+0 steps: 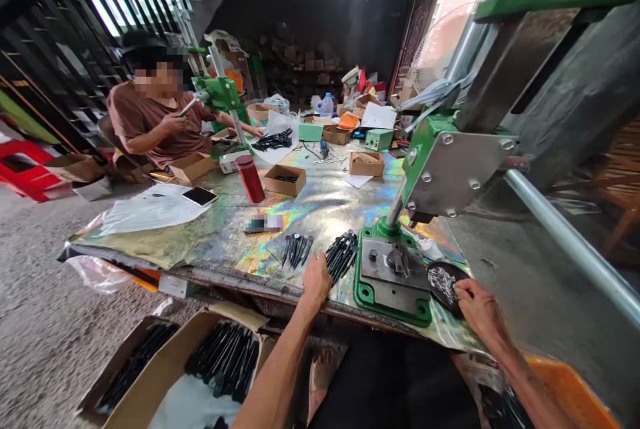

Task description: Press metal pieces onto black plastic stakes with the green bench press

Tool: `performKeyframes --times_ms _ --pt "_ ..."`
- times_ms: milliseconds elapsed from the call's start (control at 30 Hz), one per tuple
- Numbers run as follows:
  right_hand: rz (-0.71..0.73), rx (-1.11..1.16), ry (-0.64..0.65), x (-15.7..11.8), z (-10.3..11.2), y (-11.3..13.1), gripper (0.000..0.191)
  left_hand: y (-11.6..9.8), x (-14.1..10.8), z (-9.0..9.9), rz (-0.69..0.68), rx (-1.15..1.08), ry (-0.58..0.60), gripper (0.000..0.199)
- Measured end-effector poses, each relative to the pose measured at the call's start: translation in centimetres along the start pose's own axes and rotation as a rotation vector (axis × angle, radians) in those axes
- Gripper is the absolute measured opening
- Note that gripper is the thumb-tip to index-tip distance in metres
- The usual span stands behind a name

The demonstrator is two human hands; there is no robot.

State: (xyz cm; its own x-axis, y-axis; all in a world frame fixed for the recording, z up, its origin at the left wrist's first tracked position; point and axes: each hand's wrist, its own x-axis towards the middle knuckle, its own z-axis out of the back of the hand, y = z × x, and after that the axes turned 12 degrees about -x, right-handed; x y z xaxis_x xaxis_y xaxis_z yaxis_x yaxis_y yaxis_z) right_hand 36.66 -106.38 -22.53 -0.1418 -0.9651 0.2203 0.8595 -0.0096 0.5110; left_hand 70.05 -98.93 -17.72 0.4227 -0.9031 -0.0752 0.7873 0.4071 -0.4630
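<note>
My left hand (317,280) rests at the table's near edge, fingers curled together against the left side of a pile of slender black pieces (342,257). Whether it grips one of them is hidden. A smaller group of similar black pieces (297,250) lies to its left. My right hand (481,309) is at the rim of a round black dish (459,309) of small silvery parts (442,280), thumb and fingers pinched; anything between them is too small to name. Between my hands stands a green hand press (367,293), with a metal fixture (399,260) on its base plate.
The press lever (565,235) slants out at right. Cardboard boxes of black pieces (225,355) stand on the floor at lower left. On the table are a red tumbler (250,179), a small carton (285,174) and a phone (200,197). A co-worker (160,109) sits at another press.
</note>
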Motion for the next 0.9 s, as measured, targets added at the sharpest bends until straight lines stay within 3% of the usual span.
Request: performKeyframes --times_ms 200,400,633,767,900 --pt "0.018 0.178 -0.072 -2.3 1.6 1.0 0.029 0.0 0.6 0.2 0.006 0.011 0.03 0.036" --pt "-0.001 0.335 -0.028 -8.5 3.2 3.9 0.035 -0.4 1.2 0.6 -0.01 0.021 0.078 0.032" --pt "0.048 0.399 -0.013 -14.6 -0.3 4.4 0.033 -0.4 1.1 0.8 -0.047 0.051 0.105 0.03" --pt "0.177 0.435 -0.006 -15.6 -1.9 4.5 0.027 -0.6 1.6 1.2 -0.056 0.075 0.125 0.025" --pt "0.214 0.433 -0.018 -15.4 -2.2 4.4 0.024 -1.1 2.1 1.2 -0.061 0.103 0.116 0.027"
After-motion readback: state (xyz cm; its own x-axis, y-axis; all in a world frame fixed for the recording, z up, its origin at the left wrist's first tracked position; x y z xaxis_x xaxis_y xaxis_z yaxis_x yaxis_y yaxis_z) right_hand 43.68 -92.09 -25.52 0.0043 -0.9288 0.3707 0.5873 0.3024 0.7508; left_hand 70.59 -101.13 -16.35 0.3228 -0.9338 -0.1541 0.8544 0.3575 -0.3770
